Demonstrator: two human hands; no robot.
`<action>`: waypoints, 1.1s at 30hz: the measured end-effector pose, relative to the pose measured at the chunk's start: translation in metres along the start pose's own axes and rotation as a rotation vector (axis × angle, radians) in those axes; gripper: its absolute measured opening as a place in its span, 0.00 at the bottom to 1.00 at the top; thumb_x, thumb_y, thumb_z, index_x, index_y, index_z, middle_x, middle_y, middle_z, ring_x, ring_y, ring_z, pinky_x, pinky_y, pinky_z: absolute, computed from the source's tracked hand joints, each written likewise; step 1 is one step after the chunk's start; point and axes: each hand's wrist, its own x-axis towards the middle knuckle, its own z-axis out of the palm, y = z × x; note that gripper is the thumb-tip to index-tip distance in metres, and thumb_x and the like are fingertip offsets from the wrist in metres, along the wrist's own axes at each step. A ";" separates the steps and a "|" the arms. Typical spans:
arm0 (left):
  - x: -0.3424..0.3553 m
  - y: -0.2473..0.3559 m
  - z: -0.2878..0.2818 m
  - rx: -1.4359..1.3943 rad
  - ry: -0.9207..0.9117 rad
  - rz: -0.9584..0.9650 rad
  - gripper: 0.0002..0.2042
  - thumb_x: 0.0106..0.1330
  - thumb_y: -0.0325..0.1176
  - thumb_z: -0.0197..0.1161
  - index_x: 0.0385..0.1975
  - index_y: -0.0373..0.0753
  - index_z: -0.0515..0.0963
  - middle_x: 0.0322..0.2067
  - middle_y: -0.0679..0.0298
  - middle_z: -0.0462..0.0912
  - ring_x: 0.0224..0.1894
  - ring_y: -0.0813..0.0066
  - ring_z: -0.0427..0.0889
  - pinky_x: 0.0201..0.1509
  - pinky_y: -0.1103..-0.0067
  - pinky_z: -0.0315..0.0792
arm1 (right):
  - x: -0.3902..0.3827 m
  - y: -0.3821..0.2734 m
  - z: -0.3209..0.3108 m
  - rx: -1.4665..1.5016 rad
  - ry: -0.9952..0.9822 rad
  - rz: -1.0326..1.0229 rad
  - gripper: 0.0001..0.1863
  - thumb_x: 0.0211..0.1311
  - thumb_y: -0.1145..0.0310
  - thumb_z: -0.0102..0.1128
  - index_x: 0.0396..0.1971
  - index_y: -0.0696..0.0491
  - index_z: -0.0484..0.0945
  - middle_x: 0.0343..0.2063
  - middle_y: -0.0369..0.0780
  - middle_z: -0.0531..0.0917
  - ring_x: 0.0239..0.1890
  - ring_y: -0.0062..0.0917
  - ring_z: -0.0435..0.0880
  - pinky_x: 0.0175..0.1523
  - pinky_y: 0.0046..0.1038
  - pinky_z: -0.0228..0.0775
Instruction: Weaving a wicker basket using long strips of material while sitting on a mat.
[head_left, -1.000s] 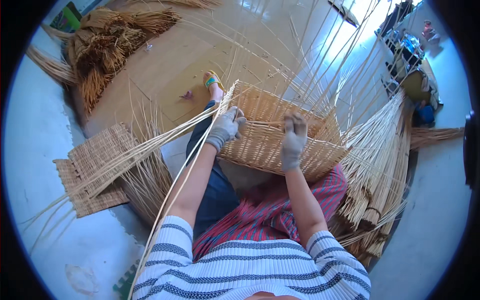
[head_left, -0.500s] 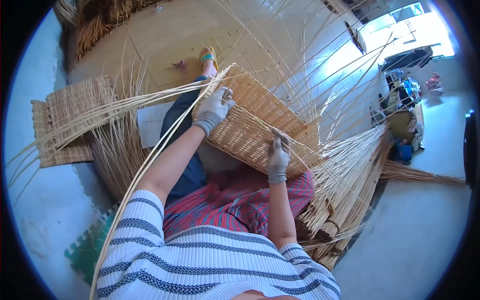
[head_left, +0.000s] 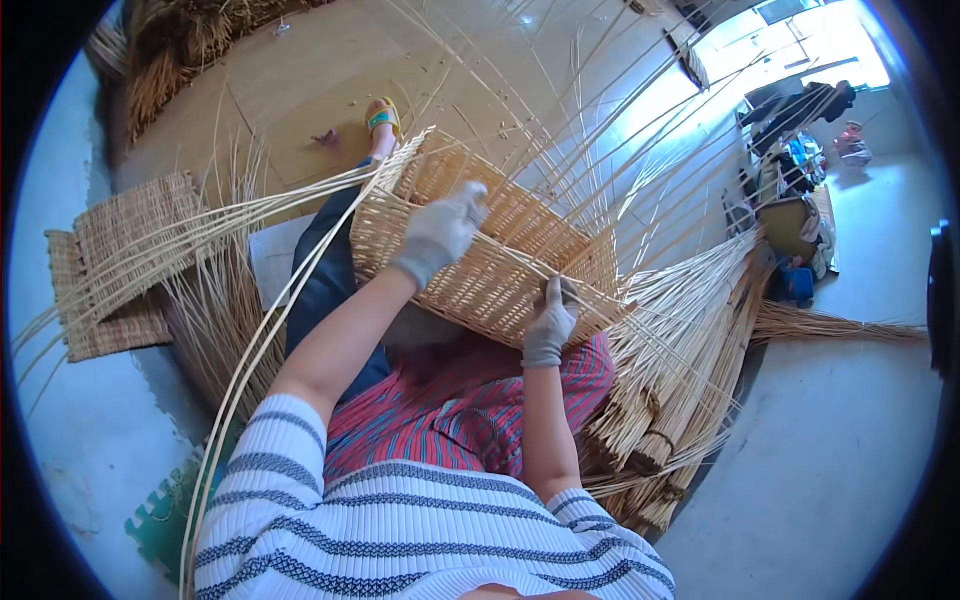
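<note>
Wicker basket [head_left: 455,300], open-topped, sits slantwise just beyond the striped lap cloth [head_left: 385,425], partly against it; prob. propped so the near rim is w/in reach of both gloved hands. R hand [head_left: 550,325] pinches that rim toward its R end, thumb uppermost, likely to steady it. L hand [head_left: 440,235] is over the same rim farther L, blurred; can't tell if its fingers grip anything. Long pale strands [head_left: 325,184] trail from the basket's L corner out to the L, where they could snag. Thin stalks [head_left: 630,195] fan up at the far side & would hinder reaching across. Around: woven mats [head_left: 140,220] at L, straw bundle [head_left: 680,350] close by the basket's R end, sandalled foot [head_left: 382,118] beyond, clutter [head_left: 790,222] far R.
</note>
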 end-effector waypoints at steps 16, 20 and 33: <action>-0.040 0.049 0.056 0.301 0.016 0.606 0.33 0.66 0.36 0.59 0.73 0.61 0.60 0.58 0.54 0.74 0.42 0.57 0.85 0.46 0.65 0.79 | 0.025 -0.030 -0.018 -0.280 -0.059 -0.374 0.13 0.67 0.79 0.60 0.50 0.53 0.79 0.42 0.39 0.83 0.43 0.24 0.80 0.52 0.27 0.72; -0.047 0.061 0.084 0.555 -0.108 0.375 0.31 0.68 0.34 0.54 0.73 0.63 0.59 0.44 0.56 0.74 0.30 0.65 0.80 0.37 0.67 0.76 | 0.078 -0.069 0.018 -0.923 -0.357 -1.070 0.35 0.62 0.82 0.60 0.69 0.46 0.65 0.48 0.41 0.81 0.42 0.23 0.79 0.48 0.27 0.73; -0.050 0.134 0.173 0.380 -0.269 0.262 0.42 0.62 0.27 0.60 0.76 0.64 0.52 0.59 0.49 0.68 0.42 0.54 0.83 0.44 0.64 0.79 | 0.125 -0.126 -0.044 -0.756 -0.338 -0.879 0.38 0.70 0.77 0.53 0.77 0.46 0.50 0.67 0.47 0.69 0.53 0.27 0.78 0.54 0.27 0.73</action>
